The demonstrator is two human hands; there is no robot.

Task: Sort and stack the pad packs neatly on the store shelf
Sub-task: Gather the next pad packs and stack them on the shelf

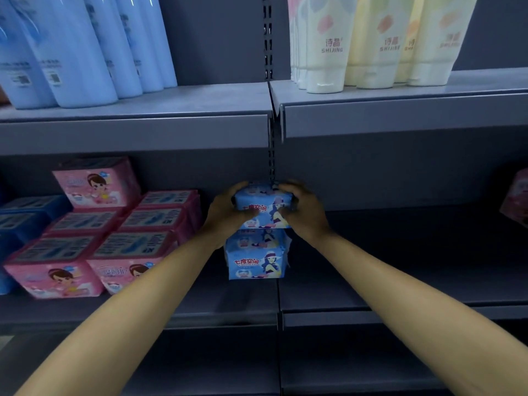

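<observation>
Blue pad pack (264, 205) between left hand (225, 211), right hand (304, 211).

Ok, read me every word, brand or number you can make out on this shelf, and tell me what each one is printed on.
"诗晶 SHIJING": on the white tube on the upper shelf; repeated, blurrier, on the yellow tubes.
"七度空间": on the lower blue pad pack, and on the upper blue pad pack held by the left hand and right hand.
Pink pad packs: lettering too blurred to read.
Blue bottles: small print and codes unreadable.
</observation>
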